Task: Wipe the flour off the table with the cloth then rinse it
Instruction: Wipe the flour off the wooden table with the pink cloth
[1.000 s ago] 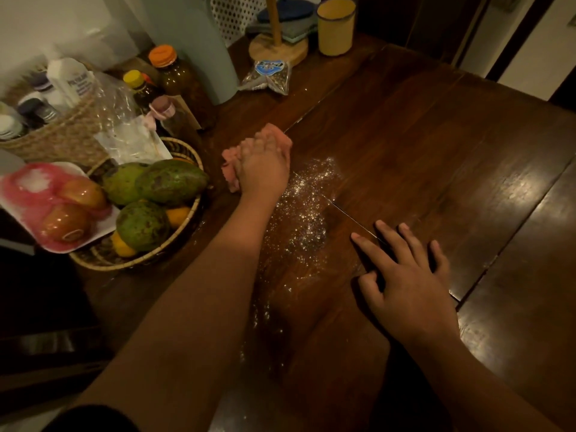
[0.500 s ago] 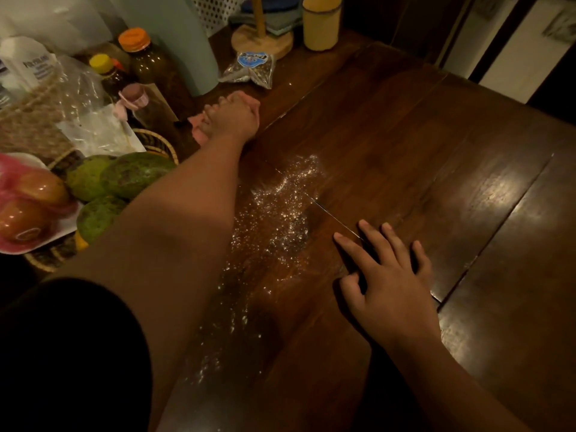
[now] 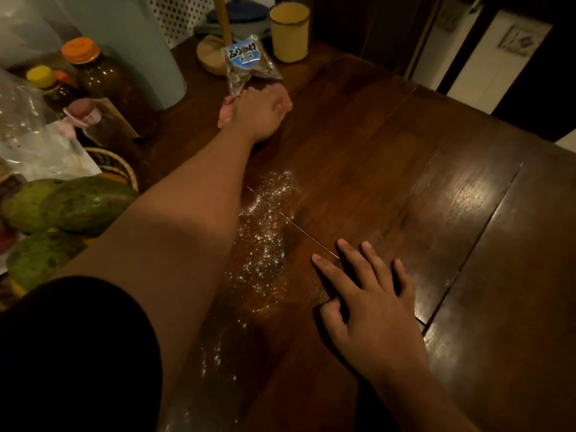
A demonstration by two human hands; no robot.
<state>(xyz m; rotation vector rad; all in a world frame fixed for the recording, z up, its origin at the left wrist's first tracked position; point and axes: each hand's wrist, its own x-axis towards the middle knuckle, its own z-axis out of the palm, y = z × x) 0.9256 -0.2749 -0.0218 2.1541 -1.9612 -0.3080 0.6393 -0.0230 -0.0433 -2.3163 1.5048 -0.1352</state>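
Observation:
White flour (image 3: 265, 241) lies scattered in a long streak down the dark wooden table (image 3: 389, 157). My left hand (image 3: 260, 115) is stretched far out beyond the flour, pressing a pink cloth (image 3: 225, 113) onto the wood; only the cloth's edges show around the hand. The cloth touches a small clear packet with a blue label (image 3: 246, 62). My right hand (image 3: 371, 304) rests flat on the table, fingers spread, just right of the flour streak.
A yellow mug (image 3: 290, 31) and a wooden stand (image 3: 215, 54) sit at the far edge. Brown jars with orange and yellow lids (image 3: 103, 79) and a pale blue cylinder (image 3: 137, 51) crowd the left. A basket of green mangoes (image 3: 71, 207) stands at near left.
My left hand has pushed the pink cloth farther away and to the right, up to the small packet. My right hand has stayed flat in place.

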